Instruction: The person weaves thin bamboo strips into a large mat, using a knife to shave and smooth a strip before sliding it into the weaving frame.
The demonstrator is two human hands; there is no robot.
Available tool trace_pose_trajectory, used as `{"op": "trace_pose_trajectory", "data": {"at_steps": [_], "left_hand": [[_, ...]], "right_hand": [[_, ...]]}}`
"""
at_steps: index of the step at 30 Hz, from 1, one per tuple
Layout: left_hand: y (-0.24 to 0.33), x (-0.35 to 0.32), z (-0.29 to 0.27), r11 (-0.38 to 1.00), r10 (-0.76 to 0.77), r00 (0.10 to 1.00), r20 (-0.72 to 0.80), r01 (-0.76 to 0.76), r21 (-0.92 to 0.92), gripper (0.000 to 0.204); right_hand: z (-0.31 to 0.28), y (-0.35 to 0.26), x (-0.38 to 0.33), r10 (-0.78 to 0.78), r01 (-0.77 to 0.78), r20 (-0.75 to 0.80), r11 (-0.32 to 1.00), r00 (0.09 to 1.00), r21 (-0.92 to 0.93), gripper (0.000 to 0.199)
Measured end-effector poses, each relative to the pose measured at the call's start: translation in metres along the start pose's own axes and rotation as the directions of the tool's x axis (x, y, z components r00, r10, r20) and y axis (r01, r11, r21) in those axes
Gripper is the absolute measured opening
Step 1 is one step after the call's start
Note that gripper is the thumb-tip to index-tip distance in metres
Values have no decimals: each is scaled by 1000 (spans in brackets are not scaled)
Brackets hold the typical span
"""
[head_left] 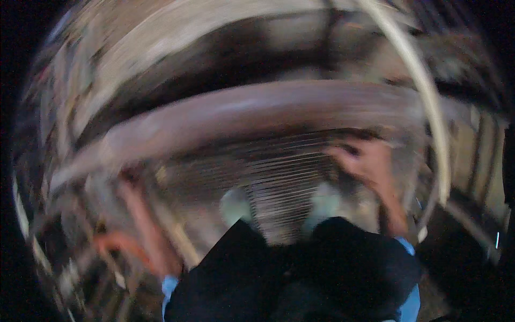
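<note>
A thick brown beam (257, 107) is seen across the middle of the view, ahead of the person's lap, running from the left side to the right and bowed by the lens. The left hand (129, 181) is placed at the underside of the beam toward its left end; it is heavily blurred, and whether anything is grasped by it cannot be told. The right hand (370, 156) is raised just below the beam on the right, with its fingers bent; contact with the beam, or a grip on any item, cannot be confirmed. Between the 2 hands, a finely striped surface (284, 185) is noted, flanked by 2 pale green rounded shapes (235, 206) whose kind cannot be made out. Blue sleeves (169, 287) and dark clothing (289, 273) are worn. A pale curved pole (424, 80) is observed at right, and an orange curved item (123, 242) is located beside the left forearm.
</note>
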State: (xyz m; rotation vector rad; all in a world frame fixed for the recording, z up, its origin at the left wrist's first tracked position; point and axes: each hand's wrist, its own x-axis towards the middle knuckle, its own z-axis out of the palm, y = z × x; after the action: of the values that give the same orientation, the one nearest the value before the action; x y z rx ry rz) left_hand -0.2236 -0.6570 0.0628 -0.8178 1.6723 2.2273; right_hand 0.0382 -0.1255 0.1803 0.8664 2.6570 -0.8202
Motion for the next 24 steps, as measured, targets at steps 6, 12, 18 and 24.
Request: {"op": "trace_pose_trajectory", "data": {"at_steps": [6, 12, 18, 24], "left_hand": [[-54, -14, -1, 169, 577, 512, 636, -837, 521, 38], [-127, -95, 150, -105, 282, 331, 900, -922, 372, 22], [-129, -55, 121, -136, 181, 326, 928, -926, 352, 21], [-70, -89, 119, 151, 291, 437, 851, -899, 410, 17]], "right_hand": [[48, 51, 30, -334, 289, -258, 937, 907, -197, 55], [45, 144, 14, -128, -110, -669, 947, 732, -301, 61], [37, 222, 25, 255, -310, -529, 950, 809, -16, 69], [36, 196, 36, 229, -177, -518, 973, 824, 148, 67]]}}
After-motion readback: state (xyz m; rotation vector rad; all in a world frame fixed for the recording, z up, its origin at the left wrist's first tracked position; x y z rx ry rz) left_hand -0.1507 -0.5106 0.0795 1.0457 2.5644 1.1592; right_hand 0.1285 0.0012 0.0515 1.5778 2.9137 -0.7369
